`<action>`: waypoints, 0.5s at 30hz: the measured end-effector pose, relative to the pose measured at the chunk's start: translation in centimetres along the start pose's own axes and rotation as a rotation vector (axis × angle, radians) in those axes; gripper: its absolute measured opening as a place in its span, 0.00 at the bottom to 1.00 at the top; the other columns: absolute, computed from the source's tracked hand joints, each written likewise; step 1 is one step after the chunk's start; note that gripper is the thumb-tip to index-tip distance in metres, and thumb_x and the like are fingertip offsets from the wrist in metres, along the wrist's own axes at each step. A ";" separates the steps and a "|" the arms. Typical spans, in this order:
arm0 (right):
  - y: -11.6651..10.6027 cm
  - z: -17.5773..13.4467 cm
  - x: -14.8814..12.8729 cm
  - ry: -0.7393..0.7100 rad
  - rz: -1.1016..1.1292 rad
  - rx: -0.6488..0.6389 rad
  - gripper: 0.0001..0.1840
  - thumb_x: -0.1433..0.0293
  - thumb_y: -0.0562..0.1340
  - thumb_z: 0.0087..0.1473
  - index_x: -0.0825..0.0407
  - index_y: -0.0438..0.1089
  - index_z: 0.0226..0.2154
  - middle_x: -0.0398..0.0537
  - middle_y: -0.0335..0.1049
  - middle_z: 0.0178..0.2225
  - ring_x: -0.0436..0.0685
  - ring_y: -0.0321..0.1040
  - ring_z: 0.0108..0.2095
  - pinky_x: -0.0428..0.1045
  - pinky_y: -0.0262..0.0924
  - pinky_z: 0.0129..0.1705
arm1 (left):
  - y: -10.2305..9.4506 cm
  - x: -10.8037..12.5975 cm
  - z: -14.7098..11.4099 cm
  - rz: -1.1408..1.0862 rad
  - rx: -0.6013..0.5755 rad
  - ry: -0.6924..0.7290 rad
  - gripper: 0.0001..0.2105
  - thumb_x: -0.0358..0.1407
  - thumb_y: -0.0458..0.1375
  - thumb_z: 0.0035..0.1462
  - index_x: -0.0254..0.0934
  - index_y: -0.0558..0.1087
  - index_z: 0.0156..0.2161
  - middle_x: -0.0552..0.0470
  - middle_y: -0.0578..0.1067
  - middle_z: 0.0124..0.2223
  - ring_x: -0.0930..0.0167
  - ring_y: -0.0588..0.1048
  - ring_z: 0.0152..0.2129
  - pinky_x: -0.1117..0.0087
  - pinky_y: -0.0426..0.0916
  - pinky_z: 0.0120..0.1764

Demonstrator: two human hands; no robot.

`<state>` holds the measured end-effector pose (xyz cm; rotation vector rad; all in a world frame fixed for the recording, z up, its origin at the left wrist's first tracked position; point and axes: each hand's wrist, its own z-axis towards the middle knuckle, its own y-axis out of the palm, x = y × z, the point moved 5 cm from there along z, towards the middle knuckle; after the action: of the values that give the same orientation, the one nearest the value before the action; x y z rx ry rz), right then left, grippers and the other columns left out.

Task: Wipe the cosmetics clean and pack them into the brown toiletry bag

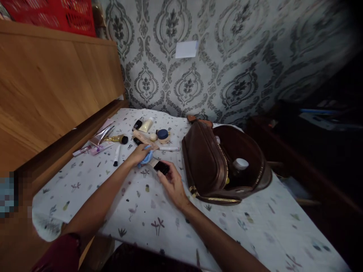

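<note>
My left hand (138, 154) is closed around a crumpled light-blue cloth (146, 156). My right hand (173, 185) grips a small bottle (161, 167) by its black end, and the bottle's pale end meets the cloth. Just beyond my hands lie a peach tube (141, 136), a cream tube (146, 125), a jar with a dark blue lid (163, 136) and a white pen-like tube (169, 149). Left of them are a gold-handled makeup brush (117, 139) and a white tube with a black cap (116, 156).
A brown leather bag (204, 160) stands unzipped at the right, with a white-lidded container (241, 164) inside. Pinkish tubes (100, 136) lie at the table's left. A wooden cabinet (56, 75) borders the left side, carrying a red basket (56, 17). Patterned wallpaper rises behind the patterned tablecloth (136, 211).
</note>
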<state>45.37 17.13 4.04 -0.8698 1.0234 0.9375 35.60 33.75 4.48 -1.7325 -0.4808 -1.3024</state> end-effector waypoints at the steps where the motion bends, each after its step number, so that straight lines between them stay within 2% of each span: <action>1: -0.3 0.1 0.1 0.013 0.048 0.033 0.21 0.59 0.59 0.59 0.51 0.65 0.51 0.46 0.70 0.36 0.53 0.65 0.30 0.48 0.63 0.32 | 0.1 0.0 -0.1 -0.025 -0.021 -0.007 0.20 0.53 0.51 0.59 0.36 0.68 0.31 0.59 0.63 0.17 0.74 0.61 0.11 0.73 0.56 0.17; 6: -1.5 0.9 1.4 0.100 0.249 0.219 0.24 0.57 0.65 0.53 0.50 0.64 0.49 0.46 0.71 0.38 0.53 0.67 0.31 0.47 0.64 0.32 | 0.8 1.0 -0.9 -0.071 -0.110 0.054 0.22 0.56 0.54 0.56 0.38 0.65 0.26 0.61 0.60 0.17 0.76 0.59 0.12 0.74 0.55 0.18; 10: -2.4 1.5 2.6 0.124 0.293 0.343 0.25 0.58 0.68 0.48 0.51 0.64 0.46 0.48 0.72 0.39 0.55 0.70 0.37 0.50 0.66 0.38 | 1.8 3.1 -1.8 0.030 -0.148 0.243 0.21 0.53 0.54 0.57 0.37 0.65 0.24 0.58 0.64 0.21 0.74 0.64 0.21 0.74 0.59 0.25; 12: -2.6 1.8 3.0 0.130 0.337 0.347 0.25 0.59 0.68 0.48 0.51 0.64 0.45 0.49 0.74 0.40 0.56 0.71 0.39 0.52 0.67 0.43 | 2.9 3.9 -2.5 0.107 -0.220 0.321 0.22 0.52 0.50 0.61 0.37 0.65 0.24 0.57 0.66 0.23 0.72 0.66 0.23 0.72 0.61 0.28; 15: -2.5 2.1 3.1 0.116 0.392 0.319 0.24 0.60 0.69 0.47 0.50 0.66 0.44 0.51 0.75 0.45 0.58 0.72 0.45 0.54 0.66 0.48 | 4.3 4.5 -3.3 0.167 -0.318 0.363 0.23 0.50 0.45 0.65 0.36 0.66 0.25 0.55 0.69 0.25 0.71 0.67 0.25 0.71 0.62 0.32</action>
<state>49.01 18.89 2.12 -0.4680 1.4324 1.0192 38.59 27.90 6.91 -1.6912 0.0825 -1.5893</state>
